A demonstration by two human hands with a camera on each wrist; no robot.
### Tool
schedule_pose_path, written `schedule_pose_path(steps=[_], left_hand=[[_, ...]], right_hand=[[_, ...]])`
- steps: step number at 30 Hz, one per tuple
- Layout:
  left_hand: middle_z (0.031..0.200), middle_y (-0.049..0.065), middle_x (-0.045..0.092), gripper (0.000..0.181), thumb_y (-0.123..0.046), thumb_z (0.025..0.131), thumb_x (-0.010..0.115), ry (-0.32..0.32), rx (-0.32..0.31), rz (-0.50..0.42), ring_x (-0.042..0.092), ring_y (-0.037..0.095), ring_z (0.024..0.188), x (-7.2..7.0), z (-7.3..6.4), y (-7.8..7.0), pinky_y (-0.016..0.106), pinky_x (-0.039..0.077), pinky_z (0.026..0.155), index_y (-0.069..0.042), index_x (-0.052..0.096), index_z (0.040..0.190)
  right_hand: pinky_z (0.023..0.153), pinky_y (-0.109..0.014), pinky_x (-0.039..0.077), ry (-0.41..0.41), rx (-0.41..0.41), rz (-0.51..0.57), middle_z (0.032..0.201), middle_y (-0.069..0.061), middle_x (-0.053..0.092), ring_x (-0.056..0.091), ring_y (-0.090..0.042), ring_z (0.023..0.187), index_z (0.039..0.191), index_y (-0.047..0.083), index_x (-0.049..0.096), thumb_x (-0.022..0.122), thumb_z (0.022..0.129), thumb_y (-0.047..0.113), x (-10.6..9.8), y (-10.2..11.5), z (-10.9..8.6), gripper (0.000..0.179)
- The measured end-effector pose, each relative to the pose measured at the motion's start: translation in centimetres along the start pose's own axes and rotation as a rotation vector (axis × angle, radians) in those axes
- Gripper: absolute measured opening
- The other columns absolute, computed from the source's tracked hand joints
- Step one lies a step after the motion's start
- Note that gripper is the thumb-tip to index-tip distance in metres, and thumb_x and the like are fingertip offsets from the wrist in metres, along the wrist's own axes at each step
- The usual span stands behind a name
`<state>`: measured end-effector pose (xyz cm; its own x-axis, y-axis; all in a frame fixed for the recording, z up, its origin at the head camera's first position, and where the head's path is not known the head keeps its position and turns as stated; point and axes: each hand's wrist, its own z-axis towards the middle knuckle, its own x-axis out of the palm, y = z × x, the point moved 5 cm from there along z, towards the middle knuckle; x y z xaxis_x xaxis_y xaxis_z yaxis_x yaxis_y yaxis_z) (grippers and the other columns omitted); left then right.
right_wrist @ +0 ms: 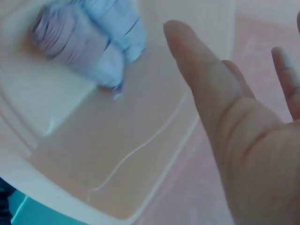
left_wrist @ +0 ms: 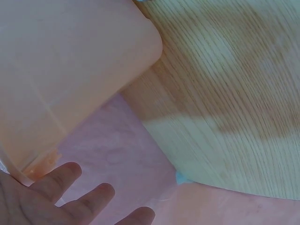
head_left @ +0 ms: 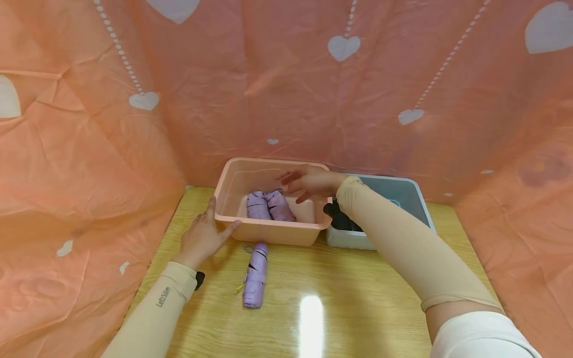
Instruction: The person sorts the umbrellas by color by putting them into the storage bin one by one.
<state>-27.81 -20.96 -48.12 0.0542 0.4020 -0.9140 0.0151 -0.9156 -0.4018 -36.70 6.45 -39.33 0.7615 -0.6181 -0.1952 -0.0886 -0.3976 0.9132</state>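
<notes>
Two folded purple umbrellas (head_left: 279, 205) lie side by side in the peach plastic bin (head_left: 264, 232). My left hand (head_left: 201, 238) rests at the bin's front left corner, thumb on the front rim and fingers spread along the left side. In the left wrist view its fingers (left_wrist: 89, 204) look straight beside the bin wall. Over the right part of the bin, my right hand (head_left: 311, 181) hovers with loosely spread fingers and holds nothing. Its wrist view shows the umbrellas (right_wrist: 89, 47) apart from the fingers. A third folded purple umbrella (head_left: 256, 278) lies on the table in front of the bin.
A grey-white bin (head_left: 351, 241) stands against the peach bin's right side, with black items (head_left: 342, 219) inside, partly hidden by my right forearm. The wooden table (head_left: 358, 303) has orange heart-patterned sheeting (head_left: 286, 99) behind it and on both sides.
</notes>
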Motion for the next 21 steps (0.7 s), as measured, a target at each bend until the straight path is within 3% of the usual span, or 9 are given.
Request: schedule_pose_path(steps=[5, 10, 17, 21], left_hand=[[0.147, 0.038, 0.035, 0.118, -0.089, 0.082, 0.032, 0.006, 0.007, 0.004, 0.04, 0.057, 0.129, 0.1, 0.1, 0.0, 0.068, 0.046, 0.082, -0.01, -0.01, 0.159], [0.147, 0.039, 0.035, 0.118, -0.088, 0.083, 0.033, 0.006, 0.007, 0.002, 0.041, 0.057, 0.129, 0.0, 0.0, 0.1, 0.068, 0.046, 0.082, -0.009, -0.01, 0.159], [0.146, 0.039, 0.036, 0.117, -0.087, 0.084, 0.032, 0.006, 0.013, 0.007, 0.041, 0.057, 0.128, 0.0, 0.0, -0.1, 0.068, 0.045, 0.082, -0.008, -0.01, 0.159], [0.147, 0.038, 0.036, 0.117, -0.087, 0.084, 0.033, 0.002, 0.015, 0.008, 0.042, 0.057, 0.127, 0.1, 0.1, -0.1, 0.068, 0.045, 0.082, -0.008, -0.01, 0.159]], right_hand=[[0.094, -0.05, 0.05, 0.041, -0.103, 0.031, 0.145, -0.007, 0.049, 0.046, -0.028, 0.134, 0.145, 0.015, 0.05, 0.059, 0.101, 0.011, 1.5, 1.0, -2.6, 0.045], [0.094, -0.048, 0.051, 0.106, -0.179, 0.012, 0.144, -0.006, 0.049, 0.048, -0.027, 0.132, 0.144, 0.016, 0.052, 0.062, 0.099, 0.01, 4.2, 1.0, -4.7, 0.046], [0.096, -0.044, 0.05, 0.157, -0.18, 0.031, 0.144, -0.003, 0.05, 0.051, -0.025, 0.129, 0.142, 0.016, 0.054, 0.065, 0.097, 0.014, 8.2, -1.5, -6.5, 0.046], [0.095, -0.044, 0.05, 0.194, -0.17, 0.102, 0.144, -0.003, 0.049, 0.051, -0.026, 0.129, 0.143, 0.011, 0.051, 0.062, 0.098, 0.01, 10.0, -3.4, -6.9, 0.046]])
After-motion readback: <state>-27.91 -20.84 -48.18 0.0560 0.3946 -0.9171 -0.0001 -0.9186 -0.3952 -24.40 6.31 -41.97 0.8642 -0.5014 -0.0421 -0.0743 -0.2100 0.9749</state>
